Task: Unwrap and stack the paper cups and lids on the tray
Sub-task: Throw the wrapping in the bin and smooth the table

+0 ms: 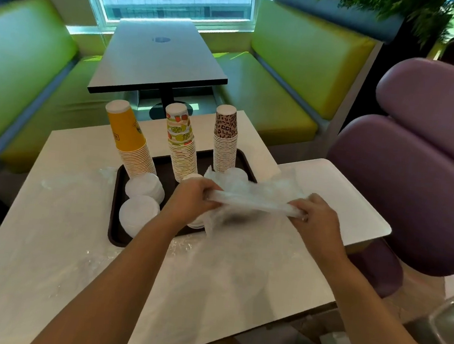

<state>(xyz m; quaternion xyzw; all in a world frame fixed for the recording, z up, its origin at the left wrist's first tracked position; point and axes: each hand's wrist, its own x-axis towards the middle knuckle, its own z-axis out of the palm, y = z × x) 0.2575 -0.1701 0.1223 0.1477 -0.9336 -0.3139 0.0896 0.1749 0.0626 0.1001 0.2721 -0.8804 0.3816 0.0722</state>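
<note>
A dark brown tray point(115, 217) lies on the white table. Three upside-down stacks of paper cups stand along its far side: yellow point(130, 138), fruit-patterned point(181, 143) and leopard-patterned point(224, 138). White lid stacks point(142, 201) sit at the tray's near left, and more lids show behind the wrap near the leopard stack. My left hand point(193, 199) and my right hand point(315, 215) each grip an end of a clear plastic wrap point(253, 199), stretched between them over the tray's right part. Part of the tray and some lids are hidden by the wrap and my hands.
Crumpled clear plastic point(60, 212) lies spread over the white table point(71, 144). A purple chair point(412, 174) stands close on the right. Green benches and a dark table point(159, 59) are behind. A metal basin edge point(451, 323) shows at the lower right.
</note>
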